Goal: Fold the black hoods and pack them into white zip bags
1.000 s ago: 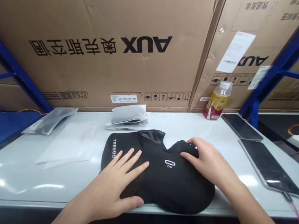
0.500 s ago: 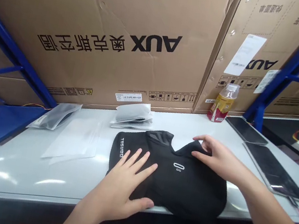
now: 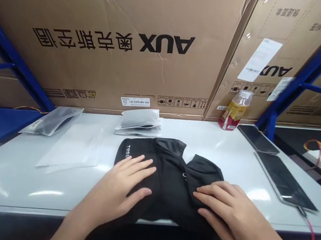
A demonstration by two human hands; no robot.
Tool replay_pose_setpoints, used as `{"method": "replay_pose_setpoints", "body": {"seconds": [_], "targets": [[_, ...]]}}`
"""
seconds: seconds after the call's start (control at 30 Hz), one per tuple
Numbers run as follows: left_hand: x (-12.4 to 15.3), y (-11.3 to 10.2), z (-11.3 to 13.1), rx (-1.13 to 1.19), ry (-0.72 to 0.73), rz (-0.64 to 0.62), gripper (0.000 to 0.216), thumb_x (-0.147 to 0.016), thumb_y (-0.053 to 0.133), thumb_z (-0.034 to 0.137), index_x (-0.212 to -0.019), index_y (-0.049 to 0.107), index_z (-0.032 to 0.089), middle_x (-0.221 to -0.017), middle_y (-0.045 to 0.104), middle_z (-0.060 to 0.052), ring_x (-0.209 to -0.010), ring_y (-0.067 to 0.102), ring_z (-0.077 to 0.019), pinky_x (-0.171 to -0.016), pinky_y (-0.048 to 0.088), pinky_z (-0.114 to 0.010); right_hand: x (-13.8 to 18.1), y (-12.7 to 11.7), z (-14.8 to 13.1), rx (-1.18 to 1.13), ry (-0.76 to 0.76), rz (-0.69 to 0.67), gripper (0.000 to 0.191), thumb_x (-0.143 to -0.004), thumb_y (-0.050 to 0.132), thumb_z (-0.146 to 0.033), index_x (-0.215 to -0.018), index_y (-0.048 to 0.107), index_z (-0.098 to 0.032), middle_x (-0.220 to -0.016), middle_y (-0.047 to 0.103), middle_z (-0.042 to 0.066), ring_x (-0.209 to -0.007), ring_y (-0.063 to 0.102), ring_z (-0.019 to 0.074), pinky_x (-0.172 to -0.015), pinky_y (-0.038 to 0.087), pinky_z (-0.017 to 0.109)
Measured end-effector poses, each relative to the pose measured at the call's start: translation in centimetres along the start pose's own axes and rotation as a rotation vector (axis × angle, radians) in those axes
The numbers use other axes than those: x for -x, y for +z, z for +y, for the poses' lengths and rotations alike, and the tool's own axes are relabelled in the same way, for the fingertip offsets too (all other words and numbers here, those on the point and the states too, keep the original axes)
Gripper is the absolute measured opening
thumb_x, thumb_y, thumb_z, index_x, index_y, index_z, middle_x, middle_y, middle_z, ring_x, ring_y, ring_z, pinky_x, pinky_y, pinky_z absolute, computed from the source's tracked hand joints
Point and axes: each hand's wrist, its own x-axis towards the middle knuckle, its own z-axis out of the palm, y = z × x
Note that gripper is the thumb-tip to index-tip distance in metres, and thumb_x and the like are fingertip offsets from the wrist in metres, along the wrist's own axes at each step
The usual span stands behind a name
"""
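Note:
A black piece of fabric (image 3: pixel 168 179), garment-like, with white lettering at its left and a notch in its far edge, lies on the white table. Its right side is folded over toward the middle, partly covering a white print. My left hand (image 3: pixel 124 186) rests palm down on the left part, with fingers and thumb apart. On the folded right part my right hand (image 3: pixel 222 207) lies flat, its fingers extended close together across the cloth. The near part of the fabric reaches the table's front edge.
Behind the fabric sit stacked frosted plastic pouches (image 3: pixel 140 121); another pouch (image 3: pixel 55 120) and flat translucent bags (image 3: pixel 73 148) lie left. A drink bottle (image 3: pixel 235 110) and two phones, a near one (image 3: pixel 285 179) and a far one (image 3: pixel 258 138), are right. Large cartons (image 3: pixel 103 72) stand behind.
My right hand has moved left and nearer, and the fabric's right side is now folded inward under it. My left hand stays on the left part. The view shifted slightly.

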Motion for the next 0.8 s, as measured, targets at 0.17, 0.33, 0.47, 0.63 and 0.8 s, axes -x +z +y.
{"method": "replay_pose_setpoints", "body": {"seconds": [0.17, 0.33, 0.47, 0.63, 0.8], "targets": [[-0.3, -1.0, -1.2, -0.034, -0.048, -0.034, 0.048, -0.109, 0.049, 0.047, -0.155, 0.053, 0.033, -0.163, 0.051, -0.002, -0.153, 0.044, -0.0311, -0.123, 0.043, -0.058, -0.6, 1.5, 0.3, 0.102, 0.068, 0.144, 0.028, -0.105, 0.051, -0.019, -0.122, 0.071, -0.028, -0.101, 0.074, 0.007, -0.088, 0.066, 0.0255, -0.079, 0.05, 0.042], [0.1, 0.0, -1.2, -0.024, -0.045, -0.113, 0.048, -0.111, 0.047, 0.044, -0.159, 0.048, 0.036, -0.168, 0.041, 0.0, -0.157, 0.036, -0.0317, -0.126, 0.035, -0.062, -1.1, 0.9, 0.3, 0.048, 0.078, 0.042, 0.016, -0.102, 0.053, -0.021, -0.095, 0.067, -0.026, -0.09, 0.069, 0.006, -0.083, 0.063, 0.0252, -0.073, 0.051, 0.041], [0.6, -0.3, -1.5, 0.013, -0.004, -0.073, 0.045, -0.11, 0.051, 0.041, -0.155, 0.054, 0.037, -0.163, 0.05, 0.0, -0.154, 0.043, -0.0294, -0.126, 0.037, -0.058, -0.9, -2.3, 2.0, -0.197, 0.037, -0.243, 0.018, -0.103, 0.059, -0.039, -0.109, 0.075, -0.035, -0.103, 0.075, 0.005, -0.098, 0.07, 0.0273, -0.081, 0.06, 0.043], [-1.6, -2.6, -3.3, -0.057, -0.097, 0.073, 0.04, -0.11, 0.044, 0.04, -0.141, 0.068, 0.031, -0.149, 0.066, -0.001, -0.14, 0.06, -0.0261, -0.117, 0.05, -0.044, -4.1, -5.4, 5.1, -0.335, 0.157, -0.168, 0.032, -0.104, 0.055, -0.053, -0.119, 0.079, -0.038, -0.12, 0.08, 0.004, -0.11, 0.074, 0.0312, -0.092, 0.062, 0.045], [-5.9, -3.4, -6.5, -0.243, -0.197, 0.009, 0.036, -0.106, 0.048, 0.032, -0.135, 0.068, 0.026, -0.141, 0.071, -0.008, -0.125, 0.069, -0.0314, -0.101, 0.057, -0.045, -11.9, -2.2, 5.7, -0.143, 0.23, 0.002, 0.041, -0.103, 0.055, -0.051, -0.128, 0.073, -0.024, -0.131, 0.075, 0.011, -0.113, 0.073, 0.0328, -0.093, 0.059, 0.048]]}}
